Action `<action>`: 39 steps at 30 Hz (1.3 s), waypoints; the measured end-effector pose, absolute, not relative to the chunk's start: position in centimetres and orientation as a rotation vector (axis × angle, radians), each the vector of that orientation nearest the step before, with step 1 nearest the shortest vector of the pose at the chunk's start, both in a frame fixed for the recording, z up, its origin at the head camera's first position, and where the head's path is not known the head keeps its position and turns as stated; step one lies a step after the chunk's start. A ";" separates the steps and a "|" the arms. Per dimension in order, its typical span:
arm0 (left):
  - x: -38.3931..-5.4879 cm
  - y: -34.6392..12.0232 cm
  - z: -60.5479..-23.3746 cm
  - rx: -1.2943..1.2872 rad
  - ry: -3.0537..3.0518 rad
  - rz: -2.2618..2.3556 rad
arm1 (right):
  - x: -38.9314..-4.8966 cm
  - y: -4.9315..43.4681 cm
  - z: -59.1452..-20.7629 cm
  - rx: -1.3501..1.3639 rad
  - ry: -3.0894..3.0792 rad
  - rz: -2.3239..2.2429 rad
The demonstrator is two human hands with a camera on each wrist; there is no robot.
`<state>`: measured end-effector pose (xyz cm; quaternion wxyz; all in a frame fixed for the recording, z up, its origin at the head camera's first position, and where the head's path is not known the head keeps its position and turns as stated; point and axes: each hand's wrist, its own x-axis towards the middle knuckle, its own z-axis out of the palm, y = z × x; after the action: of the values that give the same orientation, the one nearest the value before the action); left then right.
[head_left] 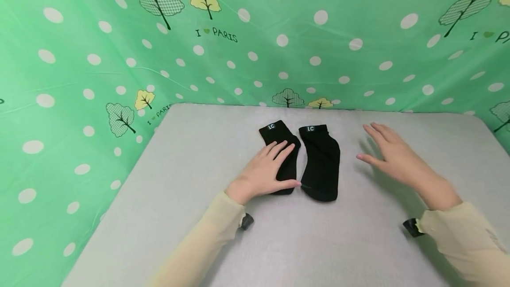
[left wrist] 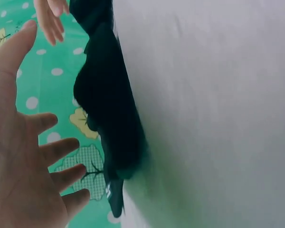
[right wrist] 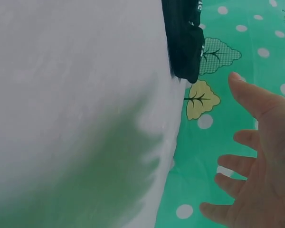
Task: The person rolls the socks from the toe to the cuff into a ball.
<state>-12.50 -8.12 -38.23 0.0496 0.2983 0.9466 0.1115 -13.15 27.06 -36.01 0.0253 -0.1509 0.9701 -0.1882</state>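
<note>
Two black ankle socks lie side by side on the grey tabletop, each with a white "LC" mark at its cuff. In the head view my left hand [head_left: 266, 169] overlaps the left sock [head_left: 287, 169], its fingers spread and holding nothing. The left wrist view shows a gap between these fingers [left wrist: 64, 152] and the dark sock fabric [left wrist: 109, 85]. The right sock [head_left: 322, 163] lies flat, its toe toward me. Off to its right my right hand [head_left: 392, 154] hovers over the table with relaxed fingers and thumb apart, casting a shadow below.
A grey-covered table [head_left: 159, 180] extends around the socks. Behind it and to the left hangs a green curtain [head_left: 255, 74] with white dots and printed trees. Black straps with small devices sit at both sleeve cuffs.
</note>
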 end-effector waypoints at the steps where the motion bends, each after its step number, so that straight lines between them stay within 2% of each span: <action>1: -12.5 -8.0 -38.2 0.914 2.877 0.342 | -13.3 26.9 -36.0 -0.473 2.996 -0.580; 27: -11.9 -5.2 -38.6 0.801 2.800 0.491 | -16.6 22.5 -37.0 -0.548 2.928 -0.585; 39: -11.6 -3.7 -38.8 0.854 2.839 0.504 | -18.1 21.3 -38.2 -0.572 2.918 -0.633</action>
<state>-11.65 -3.72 -38.78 0.0671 0.2834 0.9419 0.1672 -18.07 21.26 -38.18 0.0506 -0.1879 0.9586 -0.2079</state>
